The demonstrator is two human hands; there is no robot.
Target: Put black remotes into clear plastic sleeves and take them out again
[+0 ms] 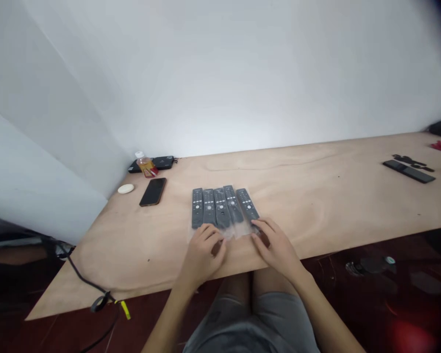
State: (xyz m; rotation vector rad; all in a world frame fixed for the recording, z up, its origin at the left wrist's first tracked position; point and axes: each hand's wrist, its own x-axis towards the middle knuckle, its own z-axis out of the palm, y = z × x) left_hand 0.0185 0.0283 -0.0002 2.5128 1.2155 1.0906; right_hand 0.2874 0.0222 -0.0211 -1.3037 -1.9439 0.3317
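Observation:
Several dark remote controls [221, 208] in clear plastic sleeves lie side by side in a row on the wooden table. The rightmost remote control [248, 206] is tilted, and a small gap parts it from the others. My right hand [277, 245] has its fingers and thumb around the near end of that sleeved remote. At the near ends of the left remotes rests my left hand [205, 250], its fingertips touching the plastic sleeves and its thumb apart from the fingers.
A phone [153, 191], a round white object [125, 189], a bottle [147, 165] and a black box [163, 163] are on the left. Another dark device [408, 171] lies far right. A black cable [83, 277] hangs by the table's left edge.

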